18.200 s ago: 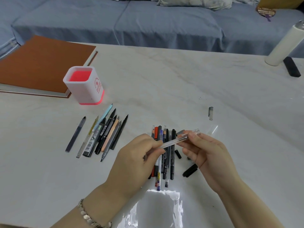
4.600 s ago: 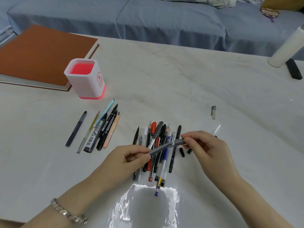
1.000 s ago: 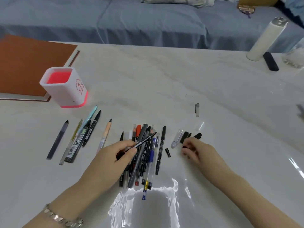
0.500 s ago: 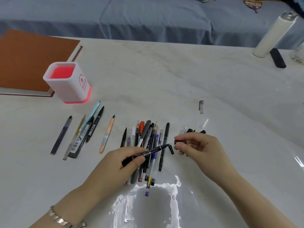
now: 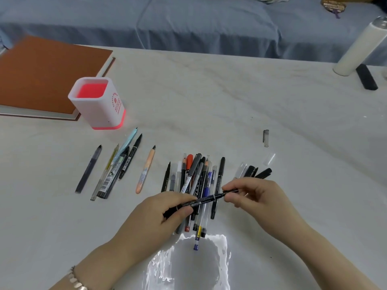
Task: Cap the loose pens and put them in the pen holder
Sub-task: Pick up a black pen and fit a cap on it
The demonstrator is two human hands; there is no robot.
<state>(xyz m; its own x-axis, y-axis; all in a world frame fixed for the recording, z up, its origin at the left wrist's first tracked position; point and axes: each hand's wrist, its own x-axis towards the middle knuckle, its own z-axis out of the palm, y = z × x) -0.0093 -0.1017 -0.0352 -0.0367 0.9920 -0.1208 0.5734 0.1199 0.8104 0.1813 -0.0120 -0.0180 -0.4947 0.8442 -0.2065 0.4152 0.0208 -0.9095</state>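
While the left hand (image 5: pixel 167 212) curls around the rear half of a black pen (image 5: pixel 206 199), thumb on top, the right hand (image 5: pixel 257 195) pinches a black cap (image 5: pixel 230 190) between thumb and forefinger at the pen's other end. Cap and pen meet in line; whether the cap is fully seated I cannot tell. The pen is held just above the desk (image 5: pixel 209 101), slanting up to the right, over a pile (image 5: pixel 194 174) of mixed pens lying roughly parallel. Just right of the pile lie loose caps (image 5: pixel 250 171), black and clear, with one more clear cap (image 5: pixel 266 138) farther back on its own. Left of the pile lies a peach pen (image 5: pixel 146 170), and beyond it a row (image 5: pixel 117 166) of uncapped pens, tips pointing away. The holder (image 5: pixel 98 105), white with a red base, stands upright behind that row, just in front of the corner of a brown book (image 5: pixel 48 76). At the far right stands a white bottle (image 5: pixel 360 47) with a black bar (image 5: pixel 366 79) beside it.
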